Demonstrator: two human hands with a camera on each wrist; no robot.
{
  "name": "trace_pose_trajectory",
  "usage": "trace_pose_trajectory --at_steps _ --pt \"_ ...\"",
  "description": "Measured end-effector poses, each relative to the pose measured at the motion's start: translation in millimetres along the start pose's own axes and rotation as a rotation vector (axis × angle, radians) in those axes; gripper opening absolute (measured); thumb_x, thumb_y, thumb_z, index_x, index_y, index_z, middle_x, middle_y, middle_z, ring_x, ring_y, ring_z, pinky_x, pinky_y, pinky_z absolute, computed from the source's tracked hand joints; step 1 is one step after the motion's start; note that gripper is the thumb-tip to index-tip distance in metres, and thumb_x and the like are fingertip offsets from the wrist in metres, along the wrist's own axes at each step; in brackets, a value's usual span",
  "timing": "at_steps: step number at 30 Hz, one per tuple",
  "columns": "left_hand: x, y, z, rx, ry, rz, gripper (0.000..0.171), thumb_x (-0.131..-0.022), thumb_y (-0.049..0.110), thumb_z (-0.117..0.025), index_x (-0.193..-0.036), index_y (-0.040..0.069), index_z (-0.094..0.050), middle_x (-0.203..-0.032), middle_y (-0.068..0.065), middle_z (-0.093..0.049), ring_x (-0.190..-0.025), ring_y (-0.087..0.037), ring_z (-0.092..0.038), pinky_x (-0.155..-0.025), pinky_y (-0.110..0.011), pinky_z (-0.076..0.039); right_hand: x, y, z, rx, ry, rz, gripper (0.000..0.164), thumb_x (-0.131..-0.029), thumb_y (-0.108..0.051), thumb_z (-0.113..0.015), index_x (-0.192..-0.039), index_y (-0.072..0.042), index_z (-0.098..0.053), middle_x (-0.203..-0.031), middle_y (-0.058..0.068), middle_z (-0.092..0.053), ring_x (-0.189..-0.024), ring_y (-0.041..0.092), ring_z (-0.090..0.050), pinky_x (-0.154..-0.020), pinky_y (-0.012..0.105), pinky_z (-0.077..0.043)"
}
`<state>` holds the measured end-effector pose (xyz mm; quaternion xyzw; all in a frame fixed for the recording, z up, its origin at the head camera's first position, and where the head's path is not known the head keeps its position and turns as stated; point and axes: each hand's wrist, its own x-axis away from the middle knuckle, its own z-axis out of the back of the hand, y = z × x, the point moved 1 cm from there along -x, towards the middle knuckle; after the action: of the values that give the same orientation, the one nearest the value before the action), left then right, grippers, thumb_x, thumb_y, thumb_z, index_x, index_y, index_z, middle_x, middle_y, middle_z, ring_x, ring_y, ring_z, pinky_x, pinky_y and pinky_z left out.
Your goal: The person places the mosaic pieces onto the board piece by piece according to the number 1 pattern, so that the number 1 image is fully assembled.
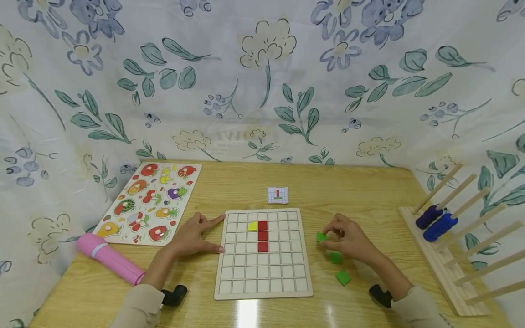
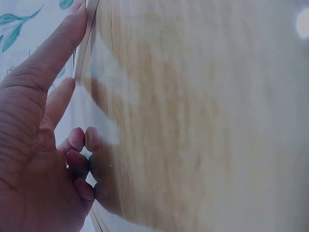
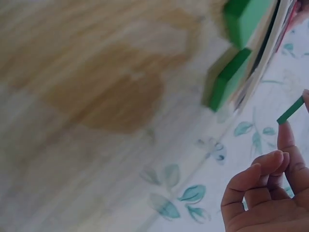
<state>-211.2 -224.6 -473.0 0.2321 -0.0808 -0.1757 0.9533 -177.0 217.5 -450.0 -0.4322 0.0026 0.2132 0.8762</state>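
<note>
A square wooden grid board lies mid-table, with a column of red square tiles and a yellow tile in its cells. My left hand touches the board's left edge with spread thumb and index finger; in the left wrist view the other fingers are bent. To the right of the board, my right hand pinches a green tile between thumb and index finger, off the tabletop. Two more green tiles lie nearer me, one a square tile turned at an angle, the other a tile just below the hand.
Behind the board lies a small pattern card. At left are a fruit puzzle board and a pink cylinder-like object. A wooden peg rack with blue pieces stands at right. A floral cloth hangs behind the table.
</note>
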Motion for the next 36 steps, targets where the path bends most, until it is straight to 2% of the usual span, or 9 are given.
trace_pose_trajectory --at_steps 8,21,28,36 --pt "-0.6 0.2 0.2 -0.001 0.001 -0.004 0.095 -0.067 0.064 -0.081 -0.149 0.031 -0.046 -0.096 -0.005 -0.035 -0.077 -0.018 -0.032 -0.064 -0.031 -0.026 -7.0 -12.6 -11.7 -0.045 -0.043 0.012 0.018 -0.078 -0.013 -0.085 -0.090 -0.013 -0.072 -0.084 0.007 -0.046 -0.070 0.014 -0.039 -0.061 0.024 -0.037" --pt "-0.6 0.9 0.7 -0.001 -0.002 0.008 0.095 -0.067 0.064 -0.081 -0.149 0.031 -0.046 -0.096 -0.005 -0.036 -0.078 -0.020 -0.033 -0.065 -0.032 -0.027 -16.3 -27.9 -32.3 -0.005 -0.113 0.052 0.014 -0.079 -0.016 -0.084 -0.088 -0.014 -0.073 -0.087 0.007 -0.048 -0.072 0.013 -0.043 -0.063 0.023 -0.039" --pt "-0.7 -0.9 -0.6 -0.006 0.000 0.000 0.095 -0.067 0.064 -0.080 -0.149 0.032 -0.046 -0.096 -0.005 -0.035 -0.078 -0.019 -0.033 -0.064 -0.031 -0.026 -21.9 -35.0 -43.0 -0.029 -0.139 0.061 0.016 -0.078 -0.017 -0.085 -0.087 -0.013 -0.073 -0.088 0.007 -0.049 -0.071 0.011 -0.044 -0.062 0.022 -0.038" --pt "-0.5 -0.5 -0.1 -0.009 0.004 -0.003 0.094 -0.067 0.064 -0.080 -0.149 0.032 -0.047 -0.096 -0.005 -0.036 -0.078 -0.019 -0.033 -0.064 -0.031 -0.026 -29.4 -47.9 -55.1 0.047 -0.176 0.100 0.016 -0.076 -0.017 -0.086 -0.086 -0.013 -0.074 -0.087 0.004 -0.051 -0.074 0.010 -0.046 -0.064 0.020 -0.041"
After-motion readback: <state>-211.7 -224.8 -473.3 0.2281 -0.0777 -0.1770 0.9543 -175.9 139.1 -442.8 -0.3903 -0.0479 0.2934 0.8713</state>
